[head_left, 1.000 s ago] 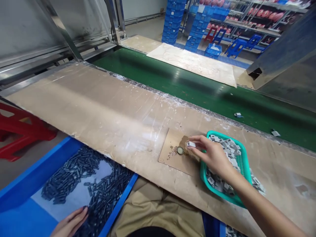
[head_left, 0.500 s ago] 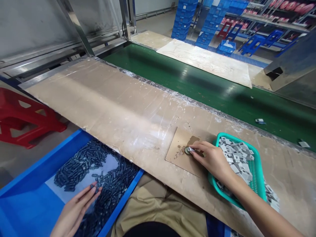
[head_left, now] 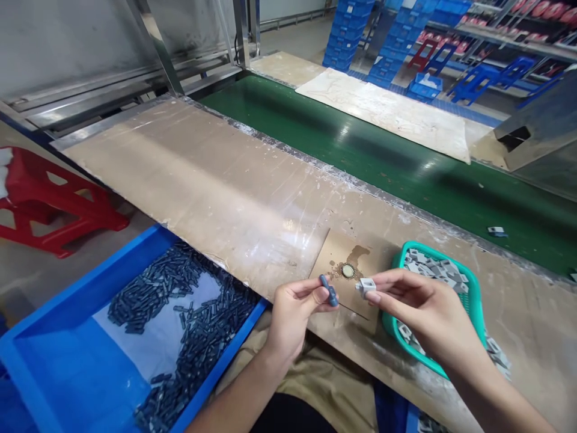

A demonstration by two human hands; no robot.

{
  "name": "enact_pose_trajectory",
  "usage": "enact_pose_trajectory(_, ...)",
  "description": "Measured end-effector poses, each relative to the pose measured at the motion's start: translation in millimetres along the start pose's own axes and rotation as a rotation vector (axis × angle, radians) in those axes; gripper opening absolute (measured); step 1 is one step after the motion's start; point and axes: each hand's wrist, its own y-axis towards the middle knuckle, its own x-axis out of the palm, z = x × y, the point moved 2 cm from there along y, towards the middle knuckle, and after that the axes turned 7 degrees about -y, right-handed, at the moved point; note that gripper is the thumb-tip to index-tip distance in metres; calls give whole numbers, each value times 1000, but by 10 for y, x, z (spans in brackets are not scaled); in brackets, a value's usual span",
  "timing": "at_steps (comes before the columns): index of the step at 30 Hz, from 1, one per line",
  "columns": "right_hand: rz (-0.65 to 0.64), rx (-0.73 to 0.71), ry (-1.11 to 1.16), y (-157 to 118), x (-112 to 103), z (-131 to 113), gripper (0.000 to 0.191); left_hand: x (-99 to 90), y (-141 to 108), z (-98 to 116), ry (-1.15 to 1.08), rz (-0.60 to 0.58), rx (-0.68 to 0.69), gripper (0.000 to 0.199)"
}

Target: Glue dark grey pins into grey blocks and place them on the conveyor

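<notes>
Here, your left hand pinches a dark blue piece near the grey block your right hand grips.

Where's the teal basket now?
In the head view, the teal basket sits right of the stained tan board on the table, partly hidden by the right hand.

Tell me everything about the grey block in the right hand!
The block is boxy and looks like pale grey plastic, with an opening on top and a small nub sticking out toward the left hand. The right hand pinches it in midair near the basket, apart from the dark piece.
</notes>
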Motion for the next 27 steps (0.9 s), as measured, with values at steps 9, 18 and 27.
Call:
enact_pose_trajectory(9,-73,25,28,-105,122,-1,24,216,-58,67,179,-34,116,13)
enact_pose_trajectory(18,-29,14,107,-47,167,14,23,289,-39,159,411,-74,351,7)
enact_pose_trajectory(27,131,-40,-186,476,-153,132,28,30,48,137,590,35,298,26)
